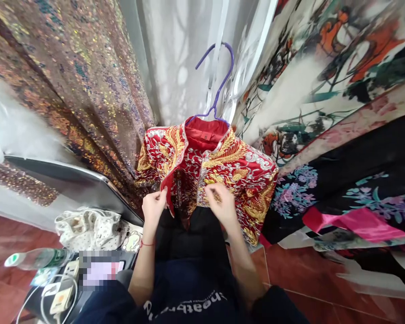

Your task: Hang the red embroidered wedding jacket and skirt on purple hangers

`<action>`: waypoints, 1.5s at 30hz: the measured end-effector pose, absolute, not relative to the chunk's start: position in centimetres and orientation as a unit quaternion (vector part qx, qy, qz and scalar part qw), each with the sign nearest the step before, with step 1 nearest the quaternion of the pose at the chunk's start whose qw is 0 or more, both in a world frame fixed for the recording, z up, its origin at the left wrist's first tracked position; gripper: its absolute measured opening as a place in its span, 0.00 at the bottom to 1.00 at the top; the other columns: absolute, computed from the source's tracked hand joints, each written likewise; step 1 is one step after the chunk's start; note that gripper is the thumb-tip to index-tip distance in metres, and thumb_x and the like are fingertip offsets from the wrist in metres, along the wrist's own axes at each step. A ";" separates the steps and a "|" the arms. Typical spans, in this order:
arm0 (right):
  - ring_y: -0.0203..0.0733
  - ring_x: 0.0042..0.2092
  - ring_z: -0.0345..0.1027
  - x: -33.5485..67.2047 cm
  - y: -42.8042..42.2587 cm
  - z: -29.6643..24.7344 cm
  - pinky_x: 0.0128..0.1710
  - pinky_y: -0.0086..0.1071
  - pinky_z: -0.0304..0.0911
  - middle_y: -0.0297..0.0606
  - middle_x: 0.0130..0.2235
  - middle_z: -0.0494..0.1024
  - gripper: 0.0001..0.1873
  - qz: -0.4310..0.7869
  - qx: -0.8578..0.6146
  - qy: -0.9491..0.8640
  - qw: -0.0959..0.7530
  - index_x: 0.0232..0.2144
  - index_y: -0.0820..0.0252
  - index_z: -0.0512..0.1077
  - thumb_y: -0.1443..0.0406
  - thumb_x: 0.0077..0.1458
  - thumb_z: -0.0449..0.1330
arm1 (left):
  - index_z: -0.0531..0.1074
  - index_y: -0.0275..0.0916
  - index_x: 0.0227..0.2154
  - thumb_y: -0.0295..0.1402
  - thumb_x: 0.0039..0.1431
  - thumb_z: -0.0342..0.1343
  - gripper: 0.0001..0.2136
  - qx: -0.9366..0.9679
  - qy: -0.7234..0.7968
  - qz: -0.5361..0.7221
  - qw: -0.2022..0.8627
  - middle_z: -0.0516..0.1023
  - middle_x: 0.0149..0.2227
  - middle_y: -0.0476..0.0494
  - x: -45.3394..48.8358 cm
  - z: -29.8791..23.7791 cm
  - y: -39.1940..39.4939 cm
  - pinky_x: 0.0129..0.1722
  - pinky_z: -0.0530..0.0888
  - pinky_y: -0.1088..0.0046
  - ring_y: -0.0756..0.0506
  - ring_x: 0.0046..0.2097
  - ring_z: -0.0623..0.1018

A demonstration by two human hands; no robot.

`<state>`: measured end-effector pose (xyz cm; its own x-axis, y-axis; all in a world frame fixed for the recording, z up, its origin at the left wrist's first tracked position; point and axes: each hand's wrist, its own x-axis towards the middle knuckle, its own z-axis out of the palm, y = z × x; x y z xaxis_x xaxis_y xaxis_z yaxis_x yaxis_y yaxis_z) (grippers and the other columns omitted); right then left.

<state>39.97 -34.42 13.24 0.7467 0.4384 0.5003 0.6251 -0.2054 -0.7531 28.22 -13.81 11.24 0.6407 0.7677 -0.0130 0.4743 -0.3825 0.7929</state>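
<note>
A red jacket (pixel 229 166) with gold and silver embroidery hangs on a purple hanger (pixel 219 85) in front of me. Its front is parted. My left hand (pixel 153 207) pinches the red edge of the left front panel. My right hand (pixel 221 204) is closed on the right front panel near its embroidered border. A red string is tied round my left wrist.
Sequinned fabric (pixel 74 76) hangs at the left, painted and floral garments (pixel 340 135) at the right. Lower left are a grey case lid (pixel 70 184), a spotted cloth bag (pixel 87 227), a plastic bottle (pixel 37 258) and a power strip (pixel 62 299) with cables. The floor (pixel 307 274) is red-brown tile.
</note>
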 end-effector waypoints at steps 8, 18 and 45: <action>0.57 0.52 0.63 47.4 -33.4 22.1 0.53 0.52 0.53 0.53 0.48 0.73 0.21 -0.404 -0.835 -0.232 0.294 0.51 0.63 0.70 0.56 0.66 0.50 | 0.67 0.38 0.57 0.55 0.63 0.49 0.29 0.654 0.281 0.282 0.644 0.79 0.53 0.31 29.8 10.9 -13.1 0.35 0.79 0.68 0.39 0.51 0.81; 0.47 0.38 0.61 50.1 -33.7 20.3 0.46 0.44 0.53 0.46 0.36 0.75 0.21 -0.430 -0.828 -0.275 0.231 0.43 0.65 0.72 0.55 0.67 0.47 | 0.33 0.32 0.67 0.48 0.61 0.55 0.45 0.718 0.225 0.458 0.473 0.29 0.74 0.25 35.5 12.2 -11.6 0.73 0.43 0.60 0.41 0.75 0.37; 0.42 0.35 0.64 50.4 -34.4 20.6 0.44 0.37 0.52 0.38 0.32 0.77 0.16 -0.448 -0.806 -0.310 0.231 0.36 0.60 0.71 0.57 0.68 0.49 | 0.73 0.36 0.32 0.28 0.55 0.47 0.10 0.744 0.225 0.376 0.503 0.81 0.37 0.40 43.2 23.3 0.2 0.52 0.74 0.66 0.45 0.43 0.79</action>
<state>50.45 -34.37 20.65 0.4064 0.2935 0.8653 0.7068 -0.7012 -0.0941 43.23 0.25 23.28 0.6151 0.7145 0.3335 -0.0435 -0.3915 0.9191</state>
